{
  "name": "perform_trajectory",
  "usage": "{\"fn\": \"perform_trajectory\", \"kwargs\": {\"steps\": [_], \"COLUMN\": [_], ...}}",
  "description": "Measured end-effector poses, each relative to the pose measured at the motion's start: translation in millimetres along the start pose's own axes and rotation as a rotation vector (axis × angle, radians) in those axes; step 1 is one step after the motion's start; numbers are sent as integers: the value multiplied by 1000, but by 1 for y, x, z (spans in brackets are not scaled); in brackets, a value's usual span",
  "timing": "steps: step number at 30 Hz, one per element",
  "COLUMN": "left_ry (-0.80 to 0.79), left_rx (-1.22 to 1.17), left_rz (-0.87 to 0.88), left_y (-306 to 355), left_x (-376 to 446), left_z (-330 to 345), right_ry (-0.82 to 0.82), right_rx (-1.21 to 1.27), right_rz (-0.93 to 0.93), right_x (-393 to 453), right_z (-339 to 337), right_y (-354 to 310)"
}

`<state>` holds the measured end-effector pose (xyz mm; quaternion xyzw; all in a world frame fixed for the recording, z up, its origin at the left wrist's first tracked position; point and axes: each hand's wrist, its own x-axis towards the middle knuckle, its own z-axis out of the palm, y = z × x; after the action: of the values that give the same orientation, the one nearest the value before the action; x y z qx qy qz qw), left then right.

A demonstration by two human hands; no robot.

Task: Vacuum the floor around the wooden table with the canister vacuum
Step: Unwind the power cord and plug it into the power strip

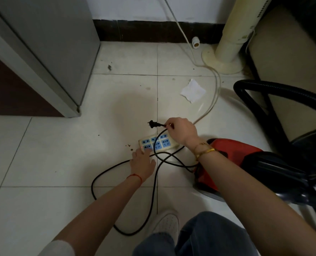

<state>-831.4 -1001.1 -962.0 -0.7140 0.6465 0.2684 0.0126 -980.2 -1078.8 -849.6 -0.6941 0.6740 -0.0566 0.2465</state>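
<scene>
Plug point(153, 124) is pinched in the right hand point(181, 132) fingers, above the power strip point(158, 144) steadied by flat left hand point(143, 162) fingers; canister vacuum point(227, 159) sits right (unpowered). Vacuuming hasn't begun.

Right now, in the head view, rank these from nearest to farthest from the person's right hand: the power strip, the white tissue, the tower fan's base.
From the right hand, which holds the plug:
1. Power strip, on the floor just below the hand.
2. White tissue, farther up the floor, slightly right.
3. Tower fan's base, farthest, near the back wall on the right.
</scene>
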Motion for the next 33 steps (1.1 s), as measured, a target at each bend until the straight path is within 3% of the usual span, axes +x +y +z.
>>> {"fn": "perform_trajectory", "kwargs": {"steps": [8,14,19,26,30,33], "left_ry": [164,55,23,36,231,260], "left_rx": [110,300,362,304,148,-33], "left_rz": [124,188,142,136,175,85], "left_y": [-10,-30,-39,-44,-48,-53], "left_x": [-2,-5,3,12,16,24], "left_z": [17,21,12,9,8,2], "right_ry": [-61,-78,-54,-73,-110,-116], "right_rx": [-379,-521,-568,-621,-663,-676], "right_rz": [-234,-313,-339,-391,-434,-451], "right_x": [13,23,36,53,56,59], "right_z": [36,58,62,68,63,63], "right_y": [-8,-22,-27,-45,-54,-55]}}
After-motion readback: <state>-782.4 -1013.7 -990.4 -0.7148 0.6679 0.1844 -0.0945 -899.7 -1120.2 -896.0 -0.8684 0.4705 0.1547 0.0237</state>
